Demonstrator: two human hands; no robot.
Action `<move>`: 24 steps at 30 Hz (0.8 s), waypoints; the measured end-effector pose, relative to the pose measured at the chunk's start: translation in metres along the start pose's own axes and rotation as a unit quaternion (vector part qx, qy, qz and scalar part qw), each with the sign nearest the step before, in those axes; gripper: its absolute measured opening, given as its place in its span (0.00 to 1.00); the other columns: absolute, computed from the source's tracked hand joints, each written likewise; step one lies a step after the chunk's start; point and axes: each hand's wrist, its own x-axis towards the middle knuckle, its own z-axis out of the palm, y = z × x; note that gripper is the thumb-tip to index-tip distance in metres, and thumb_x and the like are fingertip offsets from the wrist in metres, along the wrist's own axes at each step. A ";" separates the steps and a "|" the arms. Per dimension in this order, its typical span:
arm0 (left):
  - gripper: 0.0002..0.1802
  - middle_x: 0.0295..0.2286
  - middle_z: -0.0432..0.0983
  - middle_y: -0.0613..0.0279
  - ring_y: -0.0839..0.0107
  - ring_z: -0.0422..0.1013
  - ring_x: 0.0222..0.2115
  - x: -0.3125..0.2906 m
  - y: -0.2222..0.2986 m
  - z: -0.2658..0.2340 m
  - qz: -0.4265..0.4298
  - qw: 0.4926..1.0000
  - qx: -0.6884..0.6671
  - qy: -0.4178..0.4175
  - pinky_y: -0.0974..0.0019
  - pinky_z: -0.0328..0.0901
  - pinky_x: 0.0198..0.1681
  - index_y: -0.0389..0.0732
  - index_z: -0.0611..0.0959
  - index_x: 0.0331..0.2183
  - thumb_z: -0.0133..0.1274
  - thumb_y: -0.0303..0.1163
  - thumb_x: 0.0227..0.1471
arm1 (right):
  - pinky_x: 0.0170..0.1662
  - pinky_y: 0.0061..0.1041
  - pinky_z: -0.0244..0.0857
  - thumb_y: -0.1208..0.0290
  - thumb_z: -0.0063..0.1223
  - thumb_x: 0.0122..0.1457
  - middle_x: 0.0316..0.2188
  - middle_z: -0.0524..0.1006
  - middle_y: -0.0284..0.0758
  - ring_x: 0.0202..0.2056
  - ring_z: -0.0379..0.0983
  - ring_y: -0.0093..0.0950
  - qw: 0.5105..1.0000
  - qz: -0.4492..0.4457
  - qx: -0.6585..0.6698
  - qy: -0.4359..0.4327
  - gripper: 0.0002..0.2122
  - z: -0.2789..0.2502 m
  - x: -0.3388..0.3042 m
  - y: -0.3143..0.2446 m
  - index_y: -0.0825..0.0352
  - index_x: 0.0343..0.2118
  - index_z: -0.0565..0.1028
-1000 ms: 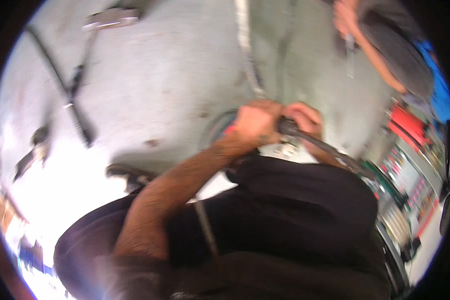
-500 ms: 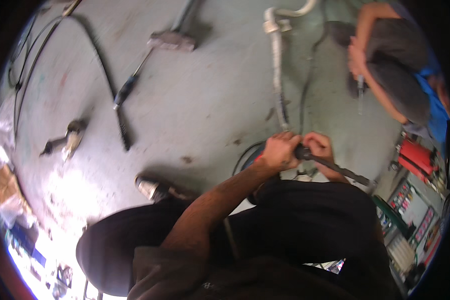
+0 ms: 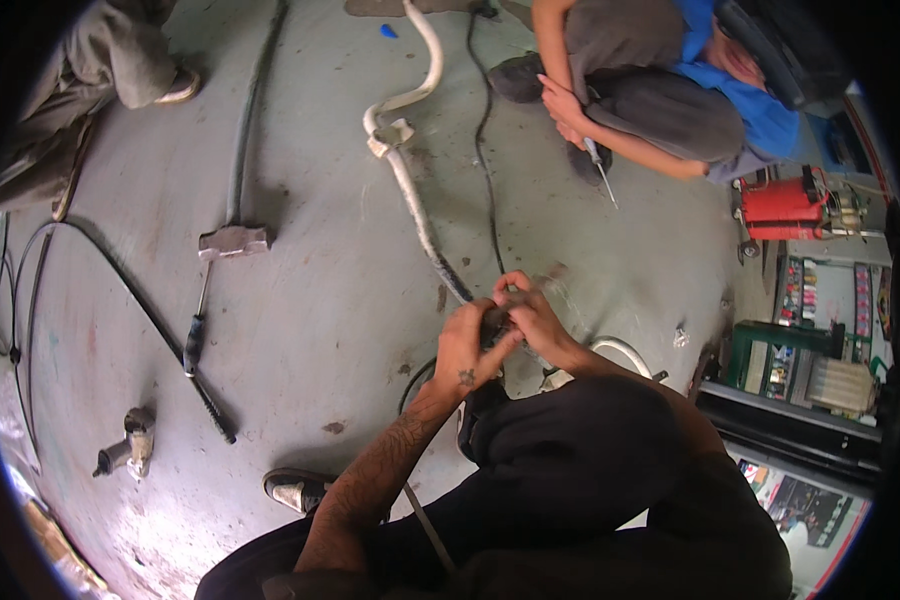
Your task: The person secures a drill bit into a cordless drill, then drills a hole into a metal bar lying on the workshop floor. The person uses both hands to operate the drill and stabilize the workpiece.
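Both hands met over the floor [image 3: 330, 330], just beyond the person's raised knee. The left hand [image 3: 467, 352] and right hand [image 3: 537, 316] were closed around a small dark part [image 3: 497, 320] held between them. A hose [image 3: 417, 215] ran away from the hands. A hammer [image 3: 222, 262] lay well to the left. A second person [image 3: 660, 95] crouched beyond, holding a screwdriver [image 3: 600, 170].

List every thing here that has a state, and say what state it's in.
Left hand: closed on the dark part.
Right hand: closed on the same dark part.
Hammer: lying flat on the floor, untouched.
White hose: lying bent on the floor.
Screwdriver: held by a co-worker, tip down.
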 end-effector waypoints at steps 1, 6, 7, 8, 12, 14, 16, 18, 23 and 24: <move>0.23 0.39 0.77 0.47 0.54 0.74 0.40 0.002 0.002 0.003 -0.007 1.000 0.007 0.010 0.57 0.68 0.44 0.36 0.75 0.45 0.62 0.38 0.51 | 0.37 0.21 0.62 0.70 0.47 0.63 0.32 0.70 0.28 0.33 0.67 0.18 1.000 -0.005 0.024 0.010 0.05 -0.003 0.004 0.007 0.65 0.38 0.69; 0.15 0.29 0.79 0.56 0.74 0.73 0.28 0.010 -0.019 0.001 -0.053 0.997 -0.032 0.044 0.68 0.69 0.33 0.35 0.76 0.43 0.57 0.35 0.58 | 0.44 0.20 0.62 0.66 0.41 0.68 0.33 0.70 0.26 0.37 0.67 0.17 0.997 -0.029 0.075 0.017 0.09 0.011 0.004 0.003 0.66 0.38 0.71; 0.14 0.29 0.79 0.57 0.74 0.73 0.29 0.005 -0.021 0.000 -0.077 0.995 -0.039 0.056 0.68 0.69 0.34 0.35 0.76 0.42 0.57 0.33 0.58 | 0.45 0.20 0.61 0.65 0.40 0.69 0.33 0.70 0.26 0.37 0.65 0.17 0.996 -0.015 0.092 0.014 0.10 0.015 0.002 0.001 0.66 0.38 0.71; 0.14 0.29 0.79 0.57 0.74 0.73 0.29 -0.001 -0.013 0.002 -0.105 0.991 -0.052 0.062 0.68 0.69 0.34 0.35 0.77 0.42 0.57 0.32 0.57 | 0.49 0.22 0.62 0.65 0.39 0.70 0.37 0.73 0.28 0.41 0.68 0.19 0.998 -0.019 0.052 -0.012 0.12 0.005 -0.004 0.013 0.68 0.44 0.72; 0.10 0.33 0.78 0.58 0.73 0.72 0.34 -0.022 -0.001 -0.014 -0.109 0.988 -0.073 0.081 0.69 0.67 0.40 0.34 0.78 0.38 0.56 0.28 0.55 | 0.51 0.23 0.63 0.64 0.43 0.69 0.41 0.76 0.33 0.45 0.70 0.21 0.988 0.007 0.148 -0.033 0.16 0.019 -0.036 0.033 0.71 0.50 0.72; 0.10 0.34 0.78 0.56 0.72 0.71 0.35 -0.038 -0.011 -0.031 -0.095 0.989 -0.065 0.088 0.68 0.67 0.41 0.34 0.77 0.38 0.55 0.28 0.55 | 0.50 0.23 0.64 0.68 0.44 0.68 0.40 0.77 0.33 0.44 0.71 0.21 0.991 0.011 0.126 -0.047 0.14 0.038 -0.040 0.038 0.71 0.49 0.73; 0.09 0.36 0.78 0.53 0.71 0.71 0.37 -0.048 -0.020 -0.032 -0.077 0.986 -0.112 0.099 0.64 0.66 0.45 0.34 0.75 0.39 0.54 0.28 0.56 | 0.46 0.21 0.65 0.71 0.46 0.67 0.37 0.77 0.32 0.41 0.71 0.19 0.986 0.044 0.145 -0.070 0.11 0.042 -0.044 0.032 0.70 0.47 0.75; 0.11 0.38 0.77 0.49 0.66 0.72 0.39 -0.054 -0.023 -0.031 -0.077 0.988 -0.101 0.089 0.62 0.66 0.47 0.32 0.75 0.40 0.54 0.27 0.56 | 0.42 0.21 0.65 0.71 0.47 0.66 0.34 0.77 0.31 0.38 0.70 0.18 0.990 0.016 0.111 -0.083 0.10 0.038 -0.041 0.032 0.70 0.45 0.75; 0.10 0.38 0.77 0.47 0.57 0.75 0.37 -0.054 -0.007 -0.007 -0.044 0.999 0.005 0.015 0.59 0.68 0.45 0.34 0.77 0.38 0.57 0.25 0.51 | 0.38 0.21 0.62 0.65 0.50 0.65 0.28 0.73 0.29 0.34 0.67 0.18 0.990 0.048 0.095 -0.094 0.10 0.011 -0.051 0.039 0.69 0.36 0.75; 0.10 0.36 0.78 0.48 0.54 0.75 0.36 -0.050 0.006 -0.004 -0.058 0.998 0.022 -0.007 0.56 0.68 0.44 0.36 0.77 0.36 0.58 0.25 0.50 | 0.38 0.21 0.61 0.65 0.50 0.65 0.28 0.73 0.29 0.34 0.67 0.18 0.988 0.048 0.115 -0.086 0.10 0.009 -0.056 0.042 0.68 0.36 0.75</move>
